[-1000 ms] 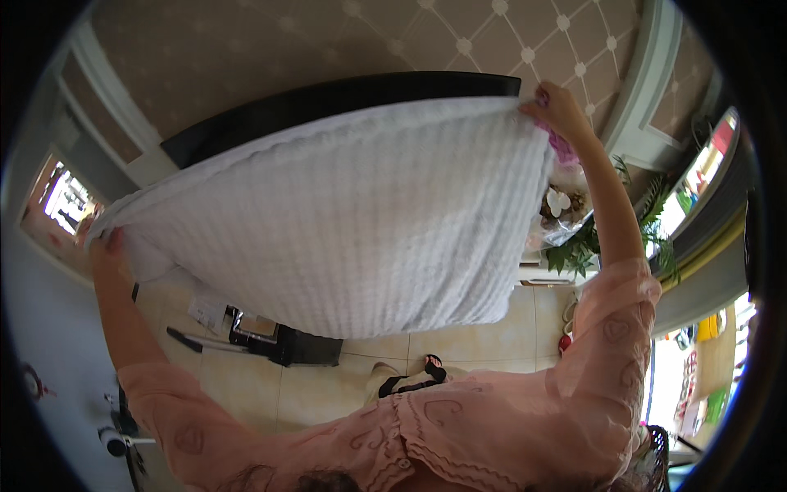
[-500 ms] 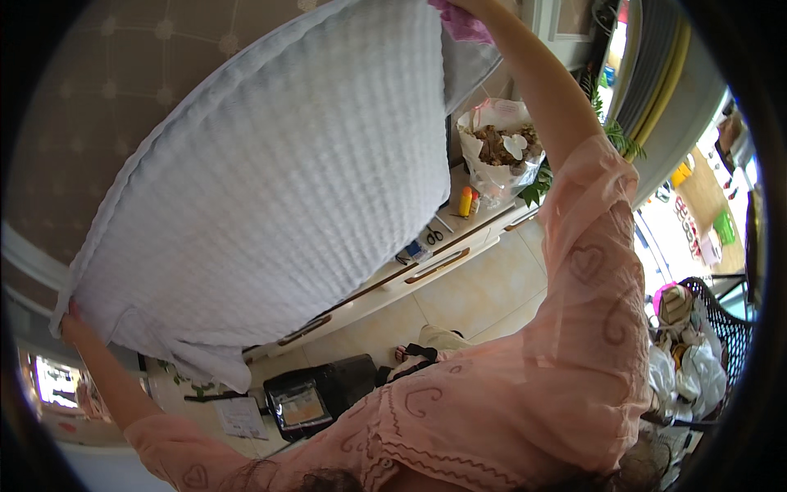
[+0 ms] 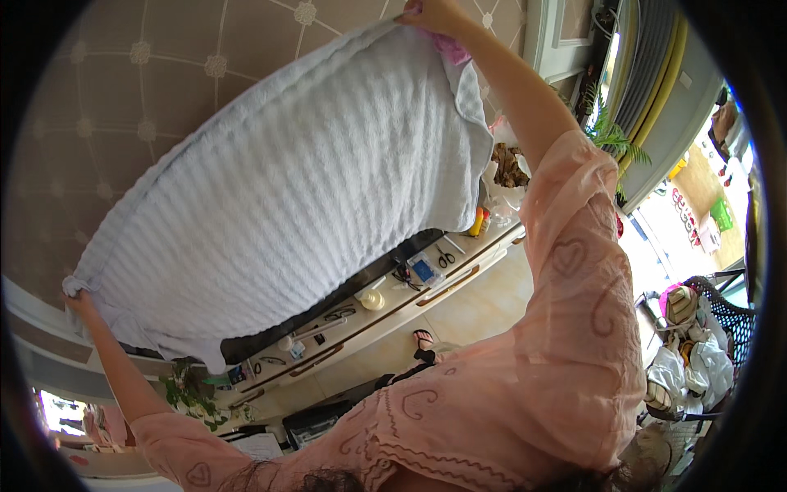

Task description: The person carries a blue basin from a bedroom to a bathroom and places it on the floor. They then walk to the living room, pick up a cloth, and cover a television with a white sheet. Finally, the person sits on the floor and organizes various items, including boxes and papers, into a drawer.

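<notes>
White cloth (image 3: pixel 287 189) held spread above the cabinet (image 3: pixel 382 324).
Upper edge gripped at one end by left hand (image 3: pixel 79 302) fingers, at the other by right hand (image 3: pixel 430 16) fingers; scissors (image 3: pixel 445 257) seen on cabinet top.

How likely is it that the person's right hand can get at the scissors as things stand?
Probably no: the right hand is raised, busy holding the upper edge of the white textured cloth. The scissors themselves seem free, uncovered on the drawer cabinet.
</notes>
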### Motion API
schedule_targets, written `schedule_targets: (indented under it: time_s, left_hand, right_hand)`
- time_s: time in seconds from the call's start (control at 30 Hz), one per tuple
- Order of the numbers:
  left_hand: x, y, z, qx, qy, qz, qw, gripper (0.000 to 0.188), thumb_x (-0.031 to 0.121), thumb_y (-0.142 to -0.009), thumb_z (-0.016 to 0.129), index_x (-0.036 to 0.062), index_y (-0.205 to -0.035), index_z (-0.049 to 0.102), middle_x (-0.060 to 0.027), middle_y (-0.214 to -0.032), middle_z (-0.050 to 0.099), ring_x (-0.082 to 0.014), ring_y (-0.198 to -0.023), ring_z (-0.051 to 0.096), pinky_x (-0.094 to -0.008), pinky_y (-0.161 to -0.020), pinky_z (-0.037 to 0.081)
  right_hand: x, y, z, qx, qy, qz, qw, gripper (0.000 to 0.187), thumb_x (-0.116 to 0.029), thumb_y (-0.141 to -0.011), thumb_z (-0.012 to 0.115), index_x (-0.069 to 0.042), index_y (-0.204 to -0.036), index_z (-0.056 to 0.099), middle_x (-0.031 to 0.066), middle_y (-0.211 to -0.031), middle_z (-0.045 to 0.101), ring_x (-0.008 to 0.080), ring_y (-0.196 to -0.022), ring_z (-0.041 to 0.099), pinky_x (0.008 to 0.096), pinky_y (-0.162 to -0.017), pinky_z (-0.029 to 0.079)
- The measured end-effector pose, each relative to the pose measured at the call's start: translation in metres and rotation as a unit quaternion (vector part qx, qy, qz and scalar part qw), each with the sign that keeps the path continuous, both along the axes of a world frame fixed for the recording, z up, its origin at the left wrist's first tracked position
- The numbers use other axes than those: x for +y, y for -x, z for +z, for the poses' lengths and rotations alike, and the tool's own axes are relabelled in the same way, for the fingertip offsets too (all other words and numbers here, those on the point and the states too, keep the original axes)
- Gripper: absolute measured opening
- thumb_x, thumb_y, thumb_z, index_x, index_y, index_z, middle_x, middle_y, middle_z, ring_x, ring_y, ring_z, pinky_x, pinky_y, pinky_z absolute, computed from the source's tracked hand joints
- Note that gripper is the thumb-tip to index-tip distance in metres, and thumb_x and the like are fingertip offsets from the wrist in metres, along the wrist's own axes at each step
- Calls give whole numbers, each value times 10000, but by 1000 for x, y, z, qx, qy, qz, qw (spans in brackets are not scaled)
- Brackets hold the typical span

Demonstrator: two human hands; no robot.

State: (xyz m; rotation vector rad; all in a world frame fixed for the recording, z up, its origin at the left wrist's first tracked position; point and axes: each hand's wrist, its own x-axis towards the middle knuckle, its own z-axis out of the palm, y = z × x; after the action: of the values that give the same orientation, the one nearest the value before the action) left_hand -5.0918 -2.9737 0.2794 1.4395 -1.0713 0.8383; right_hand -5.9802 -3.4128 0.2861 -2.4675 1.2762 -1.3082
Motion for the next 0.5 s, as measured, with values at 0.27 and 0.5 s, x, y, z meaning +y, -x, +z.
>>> schedule_targets:
  time_s: [0.27,0.5]
  left_hand:
    - [-55,139,-33,189,-244,327,893,714,397,-784,448,72,-1348,155,-195,-1286,362,-339,-1150,389,-441,-961,223]
    - [-84,93,-96,288,-464,239,803,730,424,-788,467,81,-1351,155,-164,-1310,351,-327,-1176,362,-456,-966,193]
  right_hand:
    - [-62,13,-55,151,-1,172,974,295,-168,-747,600,-39,-1011,576,72,-930,622,186,-808,567,292,-734,447]
    - [-33,48,-55,212,-45,38,976,335,-281,-746,622,-20,-954,591,95,-811,629,188,-741,586,313,-691,455]
